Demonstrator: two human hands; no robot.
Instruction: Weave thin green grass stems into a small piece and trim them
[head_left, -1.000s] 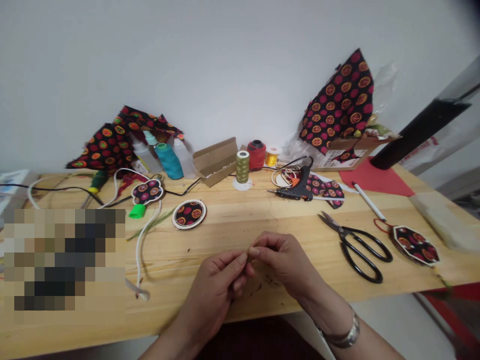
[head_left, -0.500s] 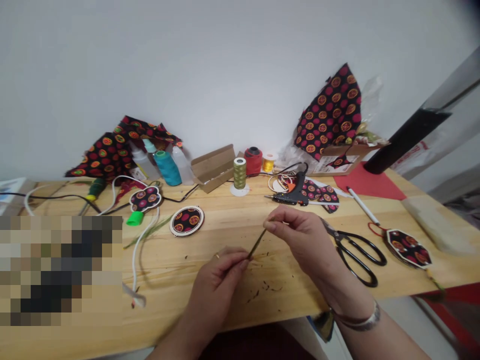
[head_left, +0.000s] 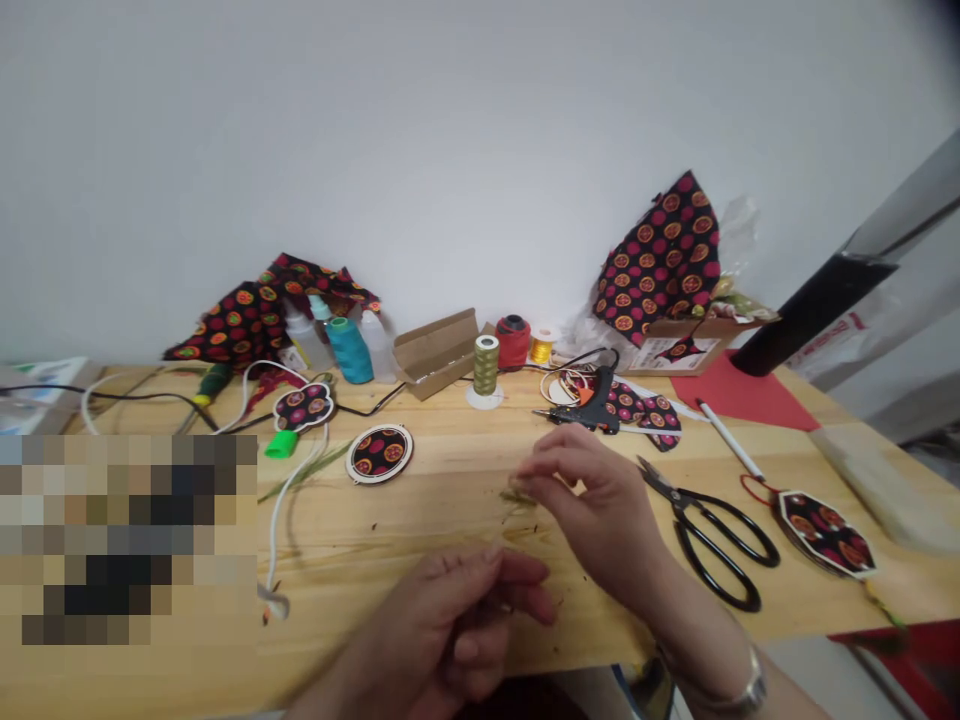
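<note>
Over the middle of the wooden table [head_left: 442,520], my right hand [head_left: 600,500] has its thumb and fingertips pinched together. A small bunch of green thread [head_left: 517,497] shows at those fingertips, slightly blurred. My left hand [head_left: 465,610] is lower and nearer to me, palm turned inward, its fingers loosely bent and apart with nothing visible in them. Just right of my right hand lie black-handled scissors [head_left: 694,510]. A round fabric-covered piece with a pale rim [head_left: 379,454] rests to the left of both hands.
Behind stand a green thread spool [head_left: 486,365], a teal thread cone [head_left: 349,350] and an open cardboard box [head_left: 439,355]. A black glue gun [head_left: 592,400] lies near patterned fabric scraps. An octagonal fabric piece [head_left: 829,535] is at right; a white cable [head_left: 272,530] runs at left.
The green strand was stretched between both hands; now it is bunched at my right fingertips. My left hand has let go, moved down toward me and turned. The view has shifted slightly.
</note>
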